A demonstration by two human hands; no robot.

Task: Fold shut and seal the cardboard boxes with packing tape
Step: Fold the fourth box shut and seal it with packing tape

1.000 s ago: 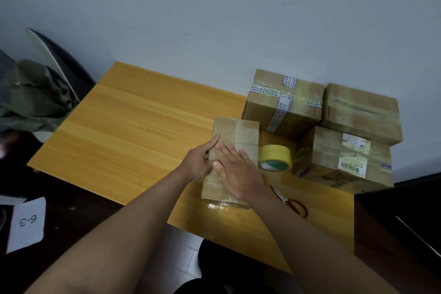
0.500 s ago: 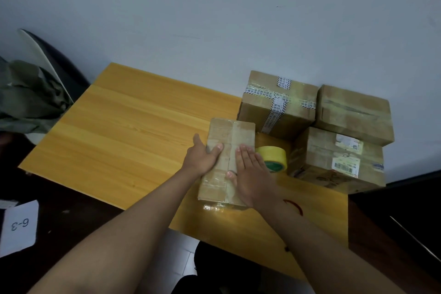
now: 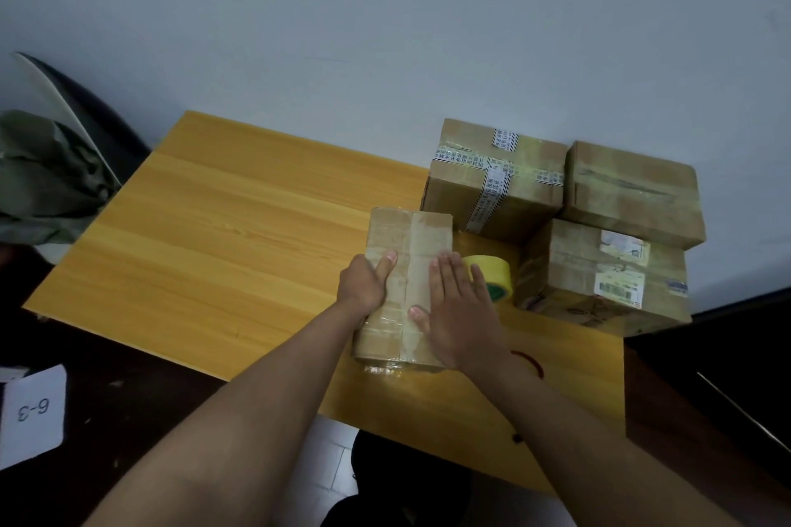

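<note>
pressing down on a narrow cardboard box (image 3: pixel 408 270) wrapped in glossy clear tape, both hands lie on its top. the box sits shut near the front edge of the yellow wood-grain worktop (image 3: pixel 222 244). the left hand (image 3: pixel 364 285) grips its left edge, thumb over the top; the right hand (image 3: pixel 460 312) lies flat, fingers straight (beside the centre tape strip). just right stands a yellow tape roll (image 3: pixel 496 276), touching three sealed brown boxes (image 3: pixel 599 235).
</note>
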